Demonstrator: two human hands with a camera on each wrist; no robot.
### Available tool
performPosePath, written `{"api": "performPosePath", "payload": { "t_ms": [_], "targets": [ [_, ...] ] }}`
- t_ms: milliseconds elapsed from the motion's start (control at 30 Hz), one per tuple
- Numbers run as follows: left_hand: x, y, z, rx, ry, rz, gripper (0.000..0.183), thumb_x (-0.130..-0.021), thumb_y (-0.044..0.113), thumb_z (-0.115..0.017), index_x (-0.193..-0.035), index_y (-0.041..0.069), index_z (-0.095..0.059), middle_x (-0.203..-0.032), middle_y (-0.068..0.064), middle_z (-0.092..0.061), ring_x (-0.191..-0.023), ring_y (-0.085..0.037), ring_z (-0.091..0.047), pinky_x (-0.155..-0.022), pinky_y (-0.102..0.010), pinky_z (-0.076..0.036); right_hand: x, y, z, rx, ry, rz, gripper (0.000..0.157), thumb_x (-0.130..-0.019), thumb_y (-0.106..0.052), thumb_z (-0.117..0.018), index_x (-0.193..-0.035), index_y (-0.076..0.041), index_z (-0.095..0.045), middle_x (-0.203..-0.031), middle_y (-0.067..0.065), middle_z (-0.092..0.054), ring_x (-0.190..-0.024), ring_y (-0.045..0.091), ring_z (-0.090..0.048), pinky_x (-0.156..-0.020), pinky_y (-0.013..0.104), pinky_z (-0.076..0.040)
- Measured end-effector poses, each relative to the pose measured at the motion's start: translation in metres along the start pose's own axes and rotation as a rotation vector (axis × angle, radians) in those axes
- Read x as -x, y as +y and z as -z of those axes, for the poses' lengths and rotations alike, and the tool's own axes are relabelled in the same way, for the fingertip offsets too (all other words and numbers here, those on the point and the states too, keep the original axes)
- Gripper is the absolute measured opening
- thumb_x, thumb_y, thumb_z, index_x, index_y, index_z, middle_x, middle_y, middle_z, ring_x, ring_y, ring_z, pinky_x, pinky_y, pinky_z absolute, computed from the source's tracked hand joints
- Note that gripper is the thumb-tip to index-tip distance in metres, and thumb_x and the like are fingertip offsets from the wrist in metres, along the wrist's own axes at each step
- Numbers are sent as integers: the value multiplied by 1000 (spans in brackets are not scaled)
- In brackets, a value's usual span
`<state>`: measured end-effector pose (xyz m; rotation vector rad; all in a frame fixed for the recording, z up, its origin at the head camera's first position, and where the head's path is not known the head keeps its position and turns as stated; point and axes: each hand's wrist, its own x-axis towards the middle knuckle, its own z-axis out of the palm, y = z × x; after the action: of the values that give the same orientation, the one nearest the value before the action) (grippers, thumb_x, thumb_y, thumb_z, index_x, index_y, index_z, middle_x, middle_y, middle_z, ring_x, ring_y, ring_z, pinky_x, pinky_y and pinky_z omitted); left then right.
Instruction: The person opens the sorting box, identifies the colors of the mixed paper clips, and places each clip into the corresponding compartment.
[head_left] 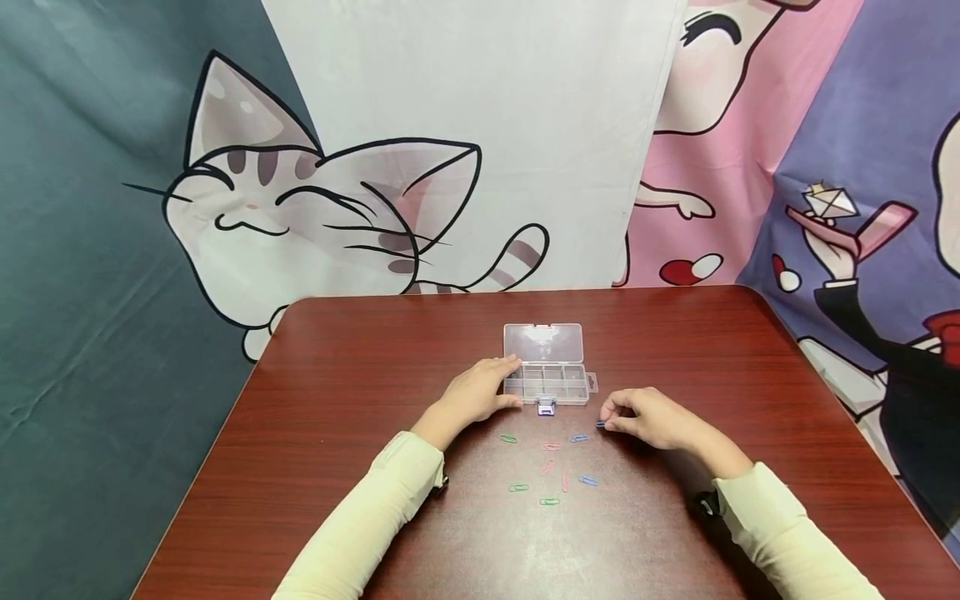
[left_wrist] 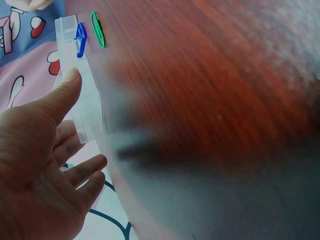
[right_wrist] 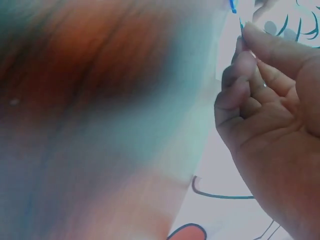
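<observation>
A clear plastic compartment box (head_left: 555,392) stands on the table with its lid (head_left: 543,343) folded back. My left hand (head_left: 480,387) holds its left end, thumb along the front wall and index finger reaching to the hinge side. In the left wrist view the thumb overlaps the box wall (left_wrist: 90,112), and the other fingers spread past its end. My right hand (head_left: 648,417) pinches a blue paper clip (head_left: 601,424) between thumb and index finger, just right of the box's front corner. The fingers mostly hide this clip in the right wrist view.
Several loose paper clips lie in front of the box: green ones (head_left: 518,488), pink ones (head_left: 565,482) and blue ones (head_left: 588,481). A blue clasp (head_left: 546,408) sticks out from the box front. Behind the table (head_left: 375,333) hangs a printed cloth (head_left: 480,75).
</observation>
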<state>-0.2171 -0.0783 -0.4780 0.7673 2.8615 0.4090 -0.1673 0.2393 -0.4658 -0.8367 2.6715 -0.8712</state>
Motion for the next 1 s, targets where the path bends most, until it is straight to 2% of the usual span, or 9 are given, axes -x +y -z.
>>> {"api": "performPosePath", "payload": {
  "t_ms": [100, 233, 367, 533, 733, 1000],
  "targets": [
    [0, 0, 0, 0, 3, -1, 76, -91, 53, -69, -155, 20, -44, -161, 4, -39, -147, -23, -39, -117, -40, -37, -2, -5, 5, 31, 47, 6, 5, -94, -18, -73, -90, -16, -74, -85, -15, -68, -78, 2, -57, -73, 27, -52],
    [0, 0, 0, 0, 4, -1, 76, -91, 52, -70, -155, 20, -44, -161, 4, -39, -147, -23, -39, -117, -40, -37, -5, -9, 9, 44, 98, 25, 9, -93, -14, -74, -86, -20, -73, -85, -14, -67, -79, 5, -57, -74, 33, -53],
    [0, 0, 0, 0, -1, 5, 76, -91, 52, -70, -155, 21, -44, -161, 4, -39, -147, -23, -39, -117, -40, -37, -9, -9, 9, 63, 155, 55, 13, -93, -10, -74, -86, -21, -71, -84, -14, -64, -80, 6, -57, -75, 33, -52],
    [0, 1, 0, -7, 5, -2, 75, -91, 50, -71, -155, 20, -45, -160, 4, -41, -146, -24, -40, -117, -39, -37, -16, -7, 8, 69, 212, 83, 10, -90, -10, -76, -86, -18, -73, -85, -12, -65, -79, 7, -57, -73, 32, -52],
    [0, 1, -1, -13, 11, -10, 74, -90, 49, -71, -153, 19, -47, -159, 3, -43, -145, -23, -41, -117, -39, -37, -26, -7, 9, 39, 226, 34, 5, -92, -12, -75, -88, -12, -73, -86, -7, -67, -78, 10, -56, -71, 33, -52],
    [0, 2, 0, -9, 1, 3, 74, -91, 50, -71, -154, 20, -46, -160, 4, -41, -146, -22, -40, -117, -38, -37, -39, -7, 7, 11, 232, -21, 8, -94, -15, -74, -93, -7, -74, -87, -6, -68, -78, 11, -56, -72, 29, -50]
  ]
}}
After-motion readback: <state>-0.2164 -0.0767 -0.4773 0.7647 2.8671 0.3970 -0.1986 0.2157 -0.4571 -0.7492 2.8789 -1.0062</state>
